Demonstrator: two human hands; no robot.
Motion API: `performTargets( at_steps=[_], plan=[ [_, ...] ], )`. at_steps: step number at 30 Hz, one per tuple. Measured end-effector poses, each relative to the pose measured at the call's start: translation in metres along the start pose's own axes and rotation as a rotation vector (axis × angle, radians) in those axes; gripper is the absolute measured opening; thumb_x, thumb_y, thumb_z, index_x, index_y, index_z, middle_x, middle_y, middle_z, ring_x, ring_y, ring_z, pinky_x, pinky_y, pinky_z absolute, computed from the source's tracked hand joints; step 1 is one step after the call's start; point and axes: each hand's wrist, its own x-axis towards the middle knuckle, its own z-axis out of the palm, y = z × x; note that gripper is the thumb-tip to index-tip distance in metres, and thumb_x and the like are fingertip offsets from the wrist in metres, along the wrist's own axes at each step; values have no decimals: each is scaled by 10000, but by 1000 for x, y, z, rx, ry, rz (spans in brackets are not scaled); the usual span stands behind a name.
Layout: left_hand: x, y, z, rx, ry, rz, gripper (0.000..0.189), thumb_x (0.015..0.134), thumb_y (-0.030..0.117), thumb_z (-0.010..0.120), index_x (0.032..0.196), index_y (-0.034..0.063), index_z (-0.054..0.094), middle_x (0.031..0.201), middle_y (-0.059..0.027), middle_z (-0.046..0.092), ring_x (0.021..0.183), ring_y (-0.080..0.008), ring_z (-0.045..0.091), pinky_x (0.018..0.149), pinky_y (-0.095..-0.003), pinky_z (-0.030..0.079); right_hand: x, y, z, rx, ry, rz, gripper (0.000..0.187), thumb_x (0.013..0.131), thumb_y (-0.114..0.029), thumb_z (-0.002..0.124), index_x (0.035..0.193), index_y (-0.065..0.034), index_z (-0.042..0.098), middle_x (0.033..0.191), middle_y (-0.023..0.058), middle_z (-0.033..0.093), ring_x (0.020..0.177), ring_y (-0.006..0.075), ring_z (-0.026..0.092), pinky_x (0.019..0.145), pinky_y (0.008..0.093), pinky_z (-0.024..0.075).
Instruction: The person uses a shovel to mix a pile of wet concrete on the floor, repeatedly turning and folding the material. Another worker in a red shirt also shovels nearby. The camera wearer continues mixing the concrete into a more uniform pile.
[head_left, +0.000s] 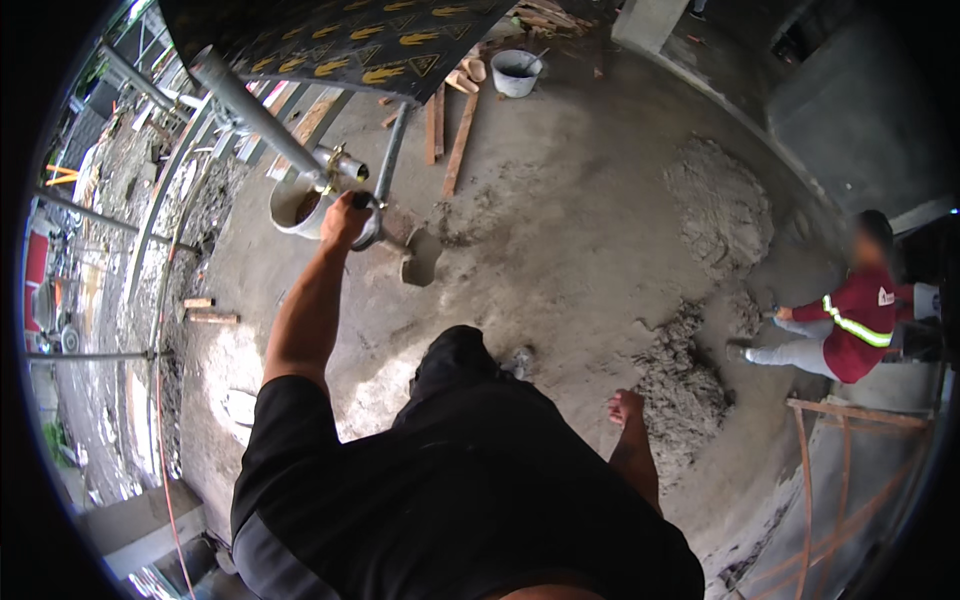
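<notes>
My left hand (346, 219) is closed around the dark handle end of a shovel (421, 257), beside a steel scaffold pipe (262, 116). The shovel's blade rests low over the concrete floor, beyond and to the right of the hand. Just left of this hand stands a pale bucket (283, 214) with brownish contents. My right hand (626, 406) hangs at the right side of my body, holding nothing, its fingers loosely bent. Near it on the floor lies a heap of wet grey mortar (679, 390). A flatter patch of mortar (724, 210) spreads farther away.
A co-worker (859, 322) in a reflective-striped top bends at the right. Timber pieces (459, 146) and a mortar bucket (516, 73) stand ahead, near a printed black panel (337, 37) overhead. An orange hose (166, 450) runs along the left edge. A wooden frame (844, 412) stands lower right.
</notes>
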Motion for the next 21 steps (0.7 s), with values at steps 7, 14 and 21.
performTargets(
  at_steps=[7, 14, 21],
  plan=[
    [93, -39, -10, 403, 336, 164, 257, 783, 168, 526, 1012, 104, 624, 1239, -157, 500, 1120, -361, 474, 876, -423, 434, 35, -106, -25, 248, 81, -203, 154, 796, -243, 566, 785, -93, 537, 700, 66, 563, 508, 186, 517, 396, 356, 404],
    [118, -44, -5, 208, 170, 136, 257, 779, 199, 555, 998, 69, 596, 1087, -156, 583, 1006, -344, 542, 853, -417, 434, -8, -86, 59, 225, -14, 82, 181, 860, -271, 564, 885, -95, 594, 712, 79, 602, 512, 214, 570, 435, 369, 459],
    [156, 18, -10, 60, 178, 457, 414, 735, 155, 687, 1119, 57, 567, 1182, -167, 526, 1101, -361, 481, 948, -439, 382, -30, -98, 85, -25, -181, 140, 179, 904, -199, 459, 1003, -167, 605, 780, 9, 587, 525, 162, 546, 438, 319, 434]
  ],
)
